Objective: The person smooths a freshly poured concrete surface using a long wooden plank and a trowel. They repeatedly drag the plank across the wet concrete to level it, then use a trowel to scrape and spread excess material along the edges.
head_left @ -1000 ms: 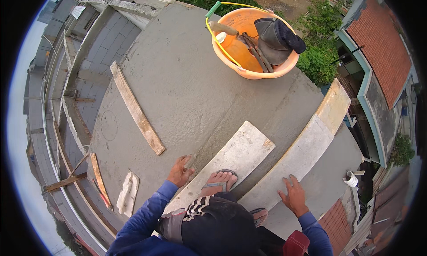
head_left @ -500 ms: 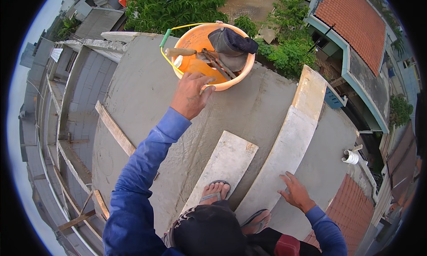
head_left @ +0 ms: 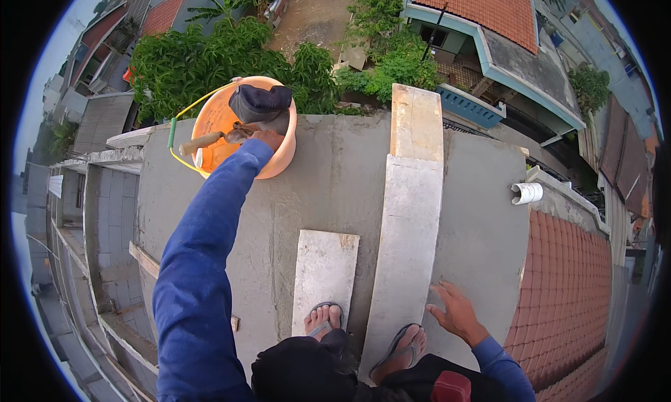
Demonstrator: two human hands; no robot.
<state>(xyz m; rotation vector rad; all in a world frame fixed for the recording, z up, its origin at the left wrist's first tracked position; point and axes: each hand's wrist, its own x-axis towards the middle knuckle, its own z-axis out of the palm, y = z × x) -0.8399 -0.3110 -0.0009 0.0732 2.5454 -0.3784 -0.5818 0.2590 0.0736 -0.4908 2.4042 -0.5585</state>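
Note:
My left arm reaches into an orange bucket (head_left: 285, 156) that stands on the wet grey concrete slab (head_left: 335, 171) at the far left. Inside the bucket, my left hand (head_left: 267, 138) is down among the tools, its fingers hidden by the sleeve and the contents. Beside it lie a tool with a wooden handle (head_left: 199, 143), which rests toward the left rim, and a dark cap or cloth (head_left: 258, 103). My right hand (head_left: 458, 314) hovers over the slab beside the long board (head_left: 409, 220), fingers spread and holding nothing.
My feet stand on a short board (head_left: 325, 262) and the long board. A white pipe stub (head_left: 527, 193) rises at the right, near a red tiled roof (head_left: 556, 283). The slab's edges drop off toward trees (head_left: 203, 66) and an unfinished block structure (head_left: 115, 227).
My left hand has gone from above the bucket's near rim down inside it. The view has turned, so the bucket appears farther left. My right hand stays open.

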